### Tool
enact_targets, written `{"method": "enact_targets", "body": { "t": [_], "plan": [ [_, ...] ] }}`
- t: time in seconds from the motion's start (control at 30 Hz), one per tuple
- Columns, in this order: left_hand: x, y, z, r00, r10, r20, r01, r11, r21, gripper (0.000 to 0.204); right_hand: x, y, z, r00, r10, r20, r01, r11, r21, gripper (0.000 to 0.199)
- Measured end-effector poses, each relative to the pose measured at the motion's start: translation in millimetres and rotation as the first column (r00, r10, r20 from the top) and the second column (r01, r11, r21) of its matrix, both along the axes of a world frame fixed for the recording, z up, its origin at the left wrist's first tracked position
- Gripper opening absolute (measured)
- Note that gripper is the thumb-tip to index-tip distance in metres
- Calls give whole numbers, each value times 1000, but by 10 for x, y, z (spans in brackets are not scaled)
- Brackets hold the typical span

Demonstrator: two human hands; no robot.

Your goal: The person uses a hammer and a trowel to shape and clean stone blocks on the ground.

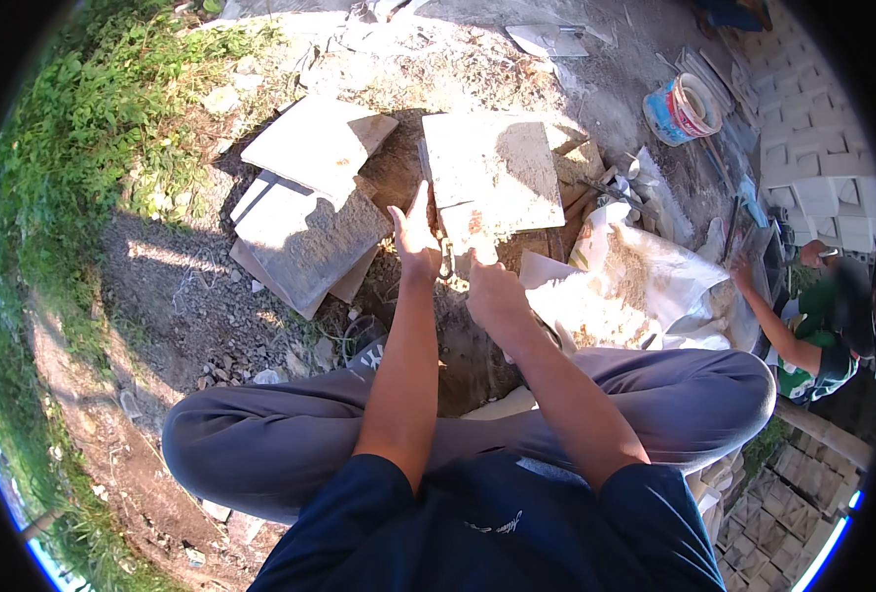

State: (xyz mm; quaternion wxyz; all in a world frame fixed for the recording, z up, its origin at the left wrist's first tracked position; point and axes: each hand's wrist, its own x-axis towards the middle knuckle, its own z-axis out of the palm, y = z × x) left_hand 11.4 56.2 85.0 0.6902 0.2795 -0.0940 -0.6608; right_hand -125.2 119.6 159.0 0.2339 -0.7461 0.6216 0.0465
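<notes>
A pale square slab, dusty and partly shaded, lies in front of me on top of other flat pieces. My left hand is beside its left edge, fingers stretched up along it and thumb apart; it holds nothing that shows. Close to the slab's near edge, my right hand is closed. Whatever it grips is hidden by the hand and by glare. Crumbs of grey-brown material lie on the slab's near part. Left of my hands, another stack of slabs sits askew, its upper slab brightly lit.
White sacking with sandy material lies at right, near another person in green. A paint bucket stands far right by a pale block wall. Gravel and green plants are at left. My crossed legs border the near side.
</notes>
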Motion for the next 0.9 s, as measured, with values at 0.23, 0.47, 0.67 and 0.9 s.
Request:
{"method": "enact_targets", "body": {
  "t": [0.23, 0.47, 0.67, 0.9],
  "plan": [
    [92, -9, -9, 982, 110, -152, -86, 984, 157, 89, -193, 154, 444, 989, -60, 133, 55, 998, 41, 35],
    [-63, 33, -93, 151, -82, 985, -134, 986, 102, 52, -1025, -184, 554, 897, -365, 249, 401, 909, -111, 35],
    [-257, 15, 168, 276, -3, 961, -246, 967, 73, 37, -1018, -294, 593, 829, -501, 247, 469, 865, 179, 39],
    [-273, -113, 20, 455, 5, 891, -307, 940, 152, 34, -909, -327, 478, 820, -457, 343, 441, 888, 129, 36]
  ]
}}
